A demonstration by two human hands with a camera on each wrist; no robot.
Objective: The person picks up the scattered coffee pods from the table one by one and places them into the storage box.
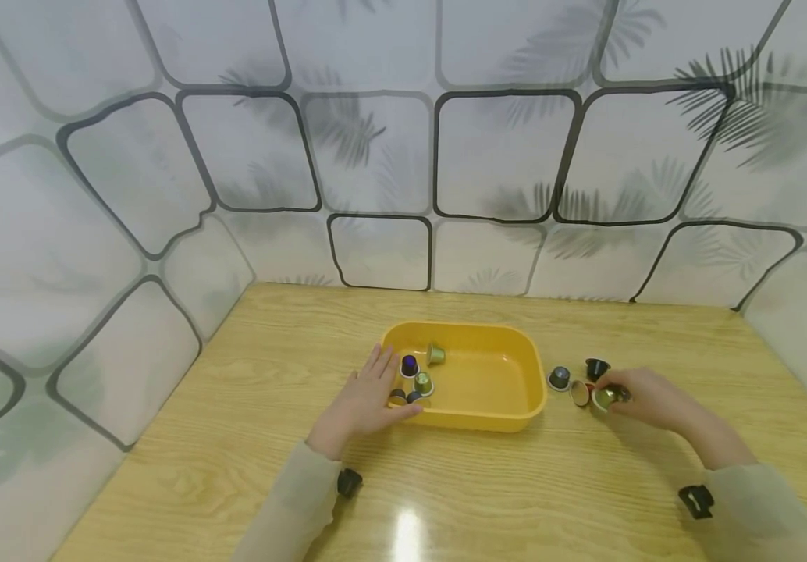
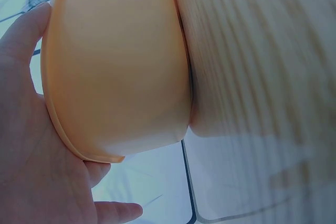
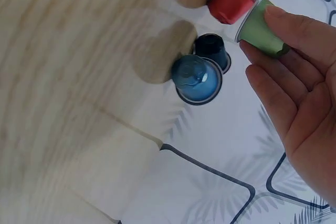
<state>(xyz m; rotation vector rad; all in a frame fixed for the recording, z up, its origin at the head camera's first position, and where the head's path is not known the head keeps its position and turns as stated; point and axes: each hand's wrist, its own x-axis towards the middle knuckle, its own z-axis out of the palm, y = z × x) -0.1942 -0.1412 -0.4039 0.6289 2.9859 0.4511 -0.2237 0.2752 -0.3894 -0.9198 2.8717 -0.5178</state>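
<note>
My left hand (image 1: 368,402) rests across the left end of a yellow tray (image 1: 495,420), fingers extended along its rim. In the left wrist view the thumb touches the rim of the tray (image 2: 115,77). Inside the tray are several coffee capsules, among them a purple one (image 1: 409,365), a green one (image 1: 423,382) and a pale green one (image 1: 435,354) on its side. To the tray's right, my right hand (image 1: 649,398) pinches a green coffee capsule (image 3: 261,30) between thumb and fingers. Beside it lies a red capsule (image 3: 231,1); a blue capsule (image 3: 198,80) stands nearby.
A dark grey capsule (image 1: 559,378) stands just right of the tray, and a black capsule (image 1: 596,368) is behind the right hand's fingers. The wooden table (image 1: 488,492) meets patterned walls (image 1: 502,156) at the back and sides.
</note>
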